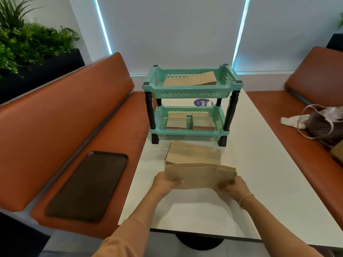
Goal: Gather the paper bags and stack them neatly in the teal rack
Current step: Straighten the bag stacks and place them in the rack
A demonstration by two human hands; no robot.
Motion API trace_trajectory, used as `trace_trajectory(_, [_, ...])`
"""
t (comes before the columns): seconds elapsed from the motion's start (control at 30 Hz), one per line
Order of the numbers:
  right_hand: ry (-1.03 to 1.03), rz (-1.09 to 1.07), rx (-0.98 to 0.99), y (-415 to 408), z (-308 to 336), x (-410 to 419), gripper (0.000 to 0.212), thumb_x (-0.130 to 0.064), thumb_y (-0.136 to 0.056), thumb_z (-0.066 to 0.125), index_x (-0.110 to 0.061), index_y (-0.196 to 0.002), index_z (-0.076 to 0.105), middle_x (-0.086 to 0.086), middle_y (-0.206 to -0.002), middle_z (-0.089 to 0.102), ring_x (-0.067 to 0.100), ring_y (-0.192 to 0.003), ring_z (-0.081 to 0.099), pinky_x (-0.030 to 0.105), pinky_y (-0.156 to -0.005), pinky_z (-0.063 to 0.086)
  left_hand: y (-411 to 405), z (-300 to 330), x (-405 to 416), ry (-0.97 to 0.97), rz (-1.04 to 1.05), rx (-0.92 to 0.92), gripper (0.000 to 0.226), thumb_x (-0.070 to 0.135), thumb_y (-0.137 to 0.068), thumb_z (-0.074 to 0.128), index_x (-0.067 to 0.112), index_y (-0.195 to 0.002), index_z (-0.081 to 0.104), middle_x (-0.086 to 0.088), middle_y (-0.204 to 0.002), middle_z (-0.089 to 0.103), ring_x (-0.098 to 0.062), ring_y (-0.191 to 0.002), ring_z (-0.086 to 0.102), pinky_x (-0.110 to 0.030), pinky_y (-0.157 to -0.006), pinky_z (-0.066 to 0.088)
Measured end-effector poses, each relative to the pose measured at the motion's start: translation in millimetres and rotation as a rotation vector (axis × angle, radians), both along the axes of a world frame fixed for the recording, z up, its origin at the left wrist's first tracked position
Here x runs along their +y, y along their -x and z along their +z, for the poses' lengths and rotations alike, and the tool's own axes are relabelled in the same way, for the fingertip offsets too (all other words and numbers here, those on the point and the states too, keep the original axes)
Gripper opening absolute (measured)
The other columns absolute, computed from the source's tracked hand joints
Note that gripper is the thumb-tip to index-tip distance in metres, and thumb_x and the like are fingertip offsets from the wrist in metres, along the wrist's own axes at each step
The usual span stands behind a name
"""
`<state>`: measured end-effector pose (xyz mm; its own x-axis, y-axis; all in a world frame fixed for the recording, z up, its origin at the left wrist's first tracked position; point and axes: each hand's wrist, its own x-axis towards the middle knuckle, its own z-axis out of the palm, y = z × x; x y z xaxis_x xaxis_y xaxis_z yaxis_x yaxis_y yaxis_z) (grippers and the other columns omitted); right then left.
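A bundle of brown paper bags is lifted above the white table. My left hand grips its left end and my right hand grips its right end. Behind it another pile of paper bags lies flat on the table. The teal rack stands further back. Its upper shelf holds flat paper bags. On its lower shelf sit two small stacks, one at the left and one at the right.
Orange benches flank the table. A dark tray lies on the left bench seat. A woven handbag and white cloth sit on the right bench. A purple sticker shows behind the rack. Plants stand at the far left.
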<state>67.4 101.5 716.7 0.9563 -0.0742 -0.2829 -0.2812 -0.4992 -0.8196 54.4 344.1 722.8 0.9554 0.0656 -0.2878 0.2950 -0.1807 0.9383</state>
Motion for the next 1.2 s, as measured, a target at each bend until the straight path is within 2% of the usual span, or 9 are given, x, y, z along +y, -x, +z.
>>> trace_trajectory(0.17, [0.054,0.054,-0.044,-12.7,19.6,-6.7,0.012,-0.003,-0.076,0.069,0.001,-0.087,0.067,0.016,-0.087,0.068,0.034,-0.087,0.062,0.041,-0.079,0.052,-8.5,18.2,0.6,-0.111,-0.008,0.010,0.047,0.018,-0.071,0.081,0.009,-0.114,0.065,-0.007,-0.110,0.068,-0.025,-0.105,0.062,-0.041,-0.097,0.048])
trace_trajectory(0.27, [-0.012,0.069,-0.160,-25.5,59.1,-8.6,0.017,-0.004,-0.073,0.075,-0.008,-0.087,0.066,0.011,-0.088,0.069,0.033,-0.088,0.064,0.044,-0.081,0.054,-24.1,57.1,0.2,-0.135,-0.006,-0.059,0.044,0.016,-0.074,0.079,0.010,-0.115,0.062,-0.002,-0.106,0.066,-0.022,-0.104,0.061,-0.035,-0.095,0.048])
trace_trajectory(0.43, [-0.132,0.101,-0.380,-62.2,155.4,-3.0,0.036,-0.002,-0.072,0.076,-0.015,-0.101,0.059,0.008,-0.102,0.066,0.026,-0.093,0.062,0.045,-0.083,0.054,-57.4,153.0,-1.7,-0.180,0.106,-0.326,0.034,0.011,-0.077,0.076,0.014,-0.108,0.061,0.003,-0.098,0.065,-0.013,-0.090,0.061,-0.026,-0.078,0.051])
trace_trajectory(0.63, [-0.224,0.051,-0.507,-136.4,248.1,21.0,0.050,-0.002,-0.076,0.072,-0.010,-0.120,0.051,0.013,-0.113,0.062,0.031,-0.100,0.061,0.046,-0.088,0.053,-120.2,252.1,4.6,-0.243,0.271,-0.555,0.039,0.014,-0.078,0.074,0.013,-0.112,0.055,-0.002,-0.111,0.065,-0.017,-0.100,0.062,-0.030,-0.086,0.050])
trace_trajectory(0.77, [-0.168,-0.043,-0.502,-189.9,284.4,41.7,0.038,0.005,-0.077,0.065,0.000,-0.113,0.056,0.014,-0.098,0.060,0.029,-0.084,0.059,0.039,-0.074,0.055,-184.7,290.4,11.8,-0.494,0.246,-0.442,0.049,0.023,-0.078,0.074,0.005,-0.119,0.055,-0.005,-0.118,0.062,-0.022,-0.108,0.058,-0.027,-0.083,0.046])
trace_trajectory(0.87, [-0.085,-0.094,-0.392,-225.8,292.7,52.2,0.008,0.003,-0.079,0.064,0.000,-0.084,0.058,0.016,-0.082,0.059,0.027,-0.070,0.058,0.039,-0.074,0.054,-223.0,299.6,14.9,-0.729,0.156,-0.308,0.054,0.029,-0.080,0.072,0.000,-0.121,0.054,-0.013,-0.122,0.060,-0.026,-0.112,0.057,-0.028,-0.085,0.046])
trace_trajectory(1.0, [0.076,-0.109,-0.267,-265.6,277.3,59.0,0.025,-0.005,-0.081,0.064,-0.005,-0.059,0.053,0.018,-0.079,0.065,0.028,-0.073,0.061,0.041,-0.082,0.054,-251.9,290.0,17.5,-0.908,0.030,-0.185,0.060,0.035,-0.088,0.064,-0.001,-0.132,0.044,-0.014,-0.133,0.053,-0.028,-0.122,0.051,-0.031,-0.097,0.042])
trace_trajectory(1.13, [0.232,-0.121,-0.215,-272.9,265.5,63.5,0.009,-0.013,-0.081,0.062,-0.006,-0.080,0.056,0.012,-0.079,0.061,0.024,-0.071,0.056,0.027,-0.063,0.049,-269.1,273.3,20.2,-0.999,-0.071,-0.104,0.061,0.040,-0.089,0.060,0.000,-0.133,0.045,-0.013,-0.135,0.051,-0.027,-0.123,0.050,-0.031,-0.099,0.041])
trace_trajectory(1.2, [0.262,-0.110,-0.181,-271.4,264.0,64.0,0.016,-0.014,-0.083,0.061,-0.005,-0.095,0.055,0.008,-0.075,0.054,0.022,-0.072,0.054,0.024,-0.058,0.045,-274.4,267.2,20.2,-0.999,-0.088,-0.087,0.062,0.040,-0.089,0.060,-0.001,-0.133,0.043,-0.014,-0.136,0.050,-0.027,-0.123,0.049,-0.031,-0.100,0.041])
